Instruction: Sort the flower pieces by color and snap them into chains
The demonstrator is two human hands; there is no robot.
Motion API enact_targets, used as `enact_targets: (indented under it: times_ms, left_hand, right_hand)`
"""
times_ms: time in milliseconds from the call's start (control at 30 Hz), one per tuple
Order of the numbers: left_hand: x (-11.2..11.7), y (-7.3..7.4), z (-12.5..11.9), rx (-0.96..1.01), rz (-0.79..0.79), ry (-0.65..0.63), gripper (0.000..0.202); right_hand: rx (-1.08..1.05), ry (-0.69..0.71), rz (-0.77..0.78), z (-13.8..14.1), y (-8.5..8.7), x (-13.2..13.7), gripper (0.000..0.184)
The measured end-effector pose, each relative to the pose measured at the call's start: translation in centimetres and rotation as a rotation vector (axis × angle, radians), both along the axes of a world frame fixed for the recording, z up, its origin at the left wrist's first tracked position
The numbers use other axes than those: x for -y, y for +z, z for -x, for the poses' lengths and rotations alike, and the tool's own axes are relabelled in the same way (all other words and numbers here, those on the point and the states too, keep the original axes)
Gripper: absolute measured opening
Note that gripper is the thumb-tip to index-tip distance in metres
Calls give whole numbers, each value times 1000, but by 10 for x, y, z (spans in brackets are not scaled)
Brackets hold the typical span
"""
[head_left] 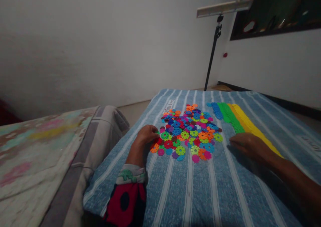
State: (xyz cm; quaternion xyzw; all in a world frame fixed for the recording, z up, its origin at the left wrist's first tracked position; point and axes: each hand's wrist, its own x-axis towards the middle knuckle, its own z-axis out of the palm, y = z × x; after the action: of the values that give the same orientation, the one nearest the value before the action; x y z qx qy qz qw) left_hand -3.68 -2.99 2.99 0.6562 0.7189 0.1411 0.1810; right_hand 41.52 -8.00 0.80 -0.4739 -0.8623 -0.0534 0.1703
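A pile of small plastic snowflake discs (188,132) in many colours lies on a blue striped cloth (190,190). My left hand (147,134) rests at the pile's left edge with its fingers curled, pinching a green disc (157,132). My right hand (247,144) lies on the cloth to the right of the pile, beside the near end of the sorted rows; its fingers are blurred. Right of the pile run sorted rows of discs: blue (216,110), green (230,117) and yellow (249,126).
A patterned mattress with a grey edge (75,160) lies to the left, lower than the cloth. A black light stand (212,53) rises behind the cloth near the white wall. A dark window (276,9) is at the top right.
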Motion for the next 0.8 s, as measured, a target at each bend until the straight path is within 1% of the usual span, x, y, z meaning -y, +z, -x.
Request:
enact_targets:
  times_ms: [100, 167, 267, 333, 467, 600, 700, 733, 800]
  left_hand:
    - [2, 2, -6, -44, 1, -22, 26]
    - [2, 3, -13, -84, 10, -55, 21]
    - [2, 3, -24, -150, 2, -97, 19]
    - [1, 1, -29, -134, -13, -118, 18]
    - [-2, -5, -28, 42, -52, -151, 9]
    - [-3, -10, -24, 348, -104, -106, 16]
    - [0, -4, -29, 609, -110, -120, 22]
    - [2, -1, -33, 662, -102, -138, 24]
    - [8, 6, -44, 696, -80, -175, 26]
  right_hand:
    - [17, 76, 16, 14, -5, 2, 30]
    - [10, 93, 12, 23, -9, 3, 31]
    - [-2, 112, 23, 37, -11, 5, 31]
    - [-2, 124, 46, 46, -11, 6, 31]
    - [9, 130, 88, 61, -11, 7, 32]
    - [-2, 126, 118, 70, -10, 8, 32]
    - [-25, 129, 125, 78, -9, 9, 33]
    - [-43, 129, 126, 82, -9, 10, 33]
    - [-114, 120, 113, 91, -8, 11, 30]
